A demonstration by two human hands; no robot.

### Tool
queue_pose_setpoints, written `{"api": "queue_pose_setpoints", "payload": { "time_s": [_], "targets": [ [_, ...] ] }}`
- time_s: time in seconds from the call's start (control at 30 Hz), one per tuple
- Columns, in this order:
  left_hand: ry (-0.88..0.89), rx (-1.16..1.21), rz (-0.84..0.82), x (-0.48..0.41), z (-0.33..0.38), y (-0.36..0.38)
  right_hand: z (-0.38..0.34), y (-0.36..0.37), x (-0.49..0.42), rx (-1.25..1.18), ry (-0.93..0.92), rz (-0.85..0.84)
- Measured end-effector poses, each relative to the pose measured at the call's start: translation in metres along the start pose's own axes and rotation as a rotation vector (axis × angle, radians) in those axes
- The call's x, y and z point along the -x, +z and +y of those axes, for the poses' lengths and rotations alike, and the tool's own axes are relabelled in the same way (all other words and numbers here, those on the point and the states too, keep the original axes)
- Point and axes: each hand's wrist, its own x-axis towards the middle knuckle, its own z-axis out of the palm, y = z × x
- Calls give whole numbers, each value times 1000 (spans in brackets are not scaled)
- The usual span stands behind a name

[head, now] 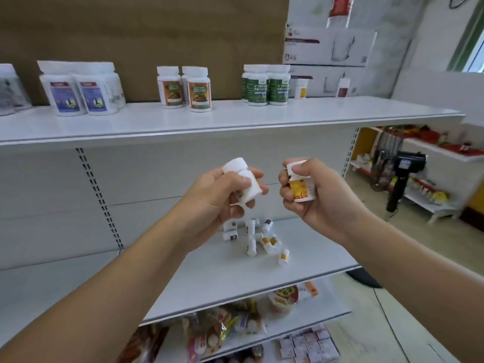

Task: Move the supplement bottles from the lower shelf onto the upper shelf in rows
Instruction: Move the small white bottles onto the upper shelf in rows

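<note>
Holding one small bottle in each fist, I have my left hand (220,200) curled round a white supplement bottle (245,179) tilted cap-up. My right hand (322,203) grips an orange-labelled bottle (301,191). More small bottles (262,239) lie tumbled on the lower shelf (222,279). Above, the upper shelf (314,113) carries rows of bigger bottles (199,90).

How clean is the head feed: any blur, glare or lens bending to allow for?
Head view: soft overall, labels on the upper shelf unreadable; the white bottle in the left hand is motion-smeared, the orange-labelled bottle in the right hand clearer; the shelf edge bows from the wide lens; light even, no harsh glare.
</note>
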Motion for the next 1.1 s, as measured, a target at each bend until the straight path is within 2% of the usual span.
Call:
{"api": "queue_pose_setpoints", "payload": {
  "time_s": [0.17,0.27,0.37,0.5,0.57,0.77,0.93,1.03,1.1],
  "targets": [
    [49,-64,57,-19,47,30,-49,-9,-3,31,-128,-58],
    [144,-214,123,-45,64,54,-81,-27,-18,22,-152,-79],
    [206,-317,98,-83,75,79,-110,-51,-44,34,-166,-72],
    [236,-436,33,-142,91,101,-150,-87,-89,174,-204,-78],
    [240,-571,63,-172,98,109,-169,-104,-114,290,-234,-66],
    [169,-982,231,-264,109,127,-210,-164,-207,650,-268,-93],
    [14,-1266,176,-323,93,133,-207,-192,-271,910,-219,-143],
    [-28,-1273,205,-352,74,130,-201,-195,-302,970,-189,-158],
    [-21,-1243,295,-365,67,126,-197,-194,-321,1002,-172,-131]
  ]
}}
